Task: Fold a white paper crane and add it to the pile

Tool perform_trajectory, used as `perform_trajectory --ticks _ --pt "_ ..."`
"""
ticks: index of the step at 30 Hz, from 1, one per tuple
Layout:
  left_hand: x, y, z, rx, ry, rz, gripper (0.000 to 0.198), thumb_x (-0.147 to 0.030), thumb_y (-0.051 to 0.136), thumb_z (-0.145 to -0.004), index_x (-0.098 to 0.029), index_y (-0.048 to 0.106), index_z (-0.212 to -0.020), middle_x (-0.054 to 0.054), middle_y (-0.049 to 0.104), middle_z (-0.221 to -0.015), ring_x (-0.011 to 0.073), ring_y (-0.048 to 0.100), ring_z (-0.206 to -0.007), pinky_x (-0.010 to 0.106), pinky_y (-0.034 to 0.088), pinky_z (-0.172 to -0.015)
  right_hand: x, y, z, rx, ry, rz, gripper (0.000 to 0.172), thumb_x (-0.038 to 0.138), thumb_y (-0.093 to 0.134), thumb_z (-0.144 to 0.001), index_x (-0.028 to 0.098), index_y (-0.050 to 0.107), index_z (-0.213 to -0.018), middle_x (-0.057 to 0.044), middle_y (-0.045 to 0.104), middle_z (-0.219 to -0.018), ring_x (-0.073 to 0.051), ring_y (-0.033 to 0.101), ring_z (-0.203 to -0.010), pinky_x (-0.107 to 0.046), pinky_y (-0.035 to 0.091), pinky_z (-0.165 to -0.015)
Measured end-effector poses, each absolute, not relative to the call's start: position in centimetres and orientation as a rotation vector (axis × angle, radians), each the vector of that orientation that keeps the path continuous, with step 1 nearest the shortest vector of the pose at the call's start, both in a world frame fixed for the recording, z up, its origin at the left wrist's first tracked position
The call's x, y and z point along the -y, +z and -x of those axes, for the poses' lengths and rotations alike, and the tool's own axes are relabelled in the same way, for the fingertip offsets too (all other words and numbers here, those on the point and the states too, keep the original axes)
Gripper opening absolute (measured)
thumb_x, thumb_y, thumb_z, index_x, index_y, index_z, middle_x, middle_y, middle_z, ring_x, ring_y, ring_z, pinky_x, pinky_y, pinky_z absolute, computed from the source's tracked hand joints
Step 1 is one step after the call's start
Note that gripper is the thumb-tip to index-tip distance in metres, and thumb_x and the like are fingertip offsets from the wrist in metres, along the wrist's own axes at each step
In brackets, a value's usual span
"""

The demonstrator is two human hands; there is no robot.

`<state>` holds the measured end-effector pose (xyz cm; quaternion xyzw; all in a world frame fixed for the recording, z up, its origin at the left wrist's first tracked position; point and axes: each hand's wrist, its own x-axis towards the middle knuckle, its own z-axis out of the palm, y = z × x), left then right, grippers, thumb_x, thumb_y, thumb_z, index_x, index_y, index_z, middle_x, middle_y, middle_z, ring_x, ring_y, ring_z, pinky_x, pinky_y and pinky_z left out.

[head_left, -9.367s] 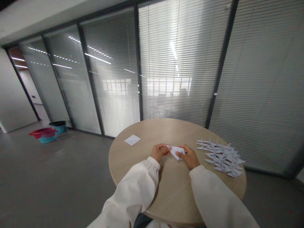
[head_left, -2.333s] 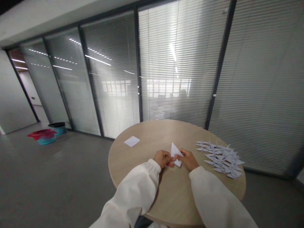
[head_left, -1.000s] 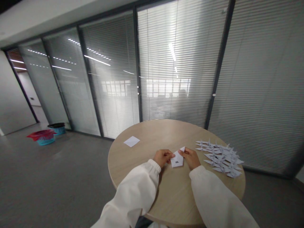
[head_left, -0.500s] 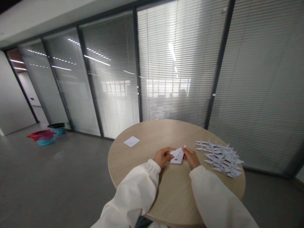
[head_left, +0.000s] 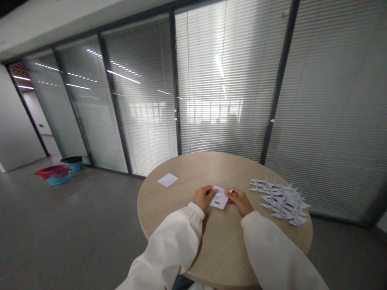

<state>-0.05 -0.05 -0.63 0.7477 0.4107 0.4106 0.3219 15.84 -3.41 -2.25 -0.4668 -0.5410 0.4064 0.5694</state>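
Observation:
A folded sheet of white paper [head_left: 219, 199] with small dark printing lies on the table between my hands, its edges pinched. My left hand [head_left: 205, 197] holds its left side and my right hand [head_left: 238, 202] holds its right side, both resting near the round wooden table's [head_left: 223, 166] middle. White sleeves cover both forearms. A loose white paper square [head_left: 167, 180] lies to the left of my left hand. To the right of my right hand is a flat heap of several white origami cranes [head_left: 279, 202].
Beyond the table's far edge stands a glass partition with slatted blinds [head_left: 220, 80]. A red-and-teal basket [head_left: 53, 175] and a teal bin with a black rim [head_left: 72, 163] stand on the grey floor at the far left.
The paper has gone from a pointed triangular fold to a flatter, wider shape held low between my hands. The loose square and the crane heap have not moved.

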Motion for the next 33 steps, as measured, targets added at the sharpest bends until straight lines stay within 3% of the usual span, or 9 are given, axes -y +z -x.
perform_trajectory --ticks 14,20,33 --pt "0.8 -0.3 0.2 -1.033 1.122 -2.226 0.032 -0.04 0.041 -0.074 -0.016 0.062 -0.08 0.001 0.061 -0.065 0.0099 0.05 -0.058 0.018 0.036 -0.054 3.4 -2.3 -15.4 1.265 1.02 1.179 0.03 0.029 0.062 -0.058 0.02 0.046 -0.082 0.001 0.062 -0.064 -0.015 0.059 -0.055 -0.023 0.044 -0.044" --pt "0.1 -0.8 0.1 -1.094 1.188 -2.074 0.033 -0.043 0.041 -0.074 -0.015 0.059 -0.079 -0.001 0.057 -0.057 0.009 0.048 -0.049 0.017 0.033 -0.045 3.3 -2.3 -15.2 1.241 1.047 1.122 0.033 0.017 0.055 -0.054 0.02 0.043 -0.084 0.001 0.063 -0.071 -0.016 0.06 -0.061 -0.023 0.045 -0.048" --pt "-1.2 -1.4 0.3 -0.952 1.35 -1.648 0.031 -0.043 0.053 -0.066 -0.013 0.056 -0.072 -0.002 0.055 -0.047 0.0094 0.049 -0.043 0.017 0.034 -0.04 3.9 -1.7 -15.4 1.301 1.027 0.986 0.035 0.029 0.066 -0.053 0.016 0.056 -0.084 -0.002 0.063 -0.065 -0.018 0.06 -0.062 -0.03 0.048 -0.059"
